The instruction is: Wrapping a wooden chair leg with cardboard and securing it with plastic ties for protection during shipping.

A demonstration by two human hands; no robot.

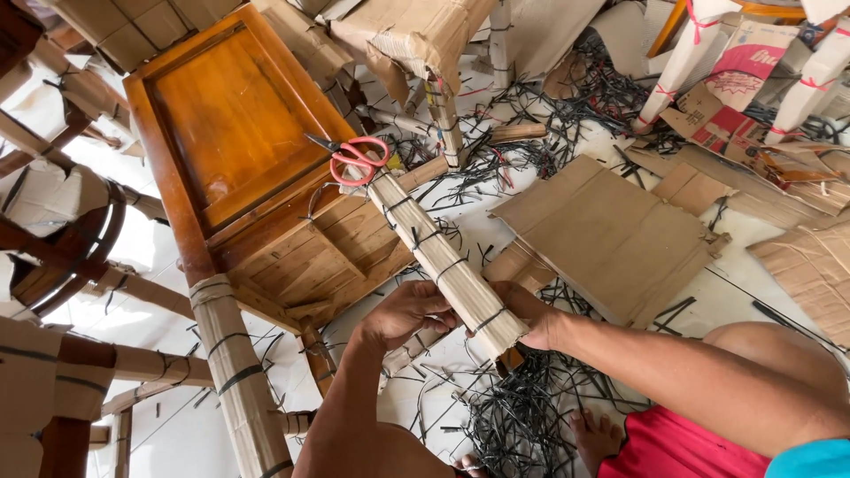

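Both bare hands, left hand and right hand, curl tight around the cardboard-wrapped wooden table leg with black straps.

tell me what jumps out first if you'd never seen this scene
The red-handled scissors lie on the overturned wooden table, upper centre. Below, the left hand and right hand grip a cardboard-wrapped table leg bound with black straps. Black strap offcuts litter the white floor.
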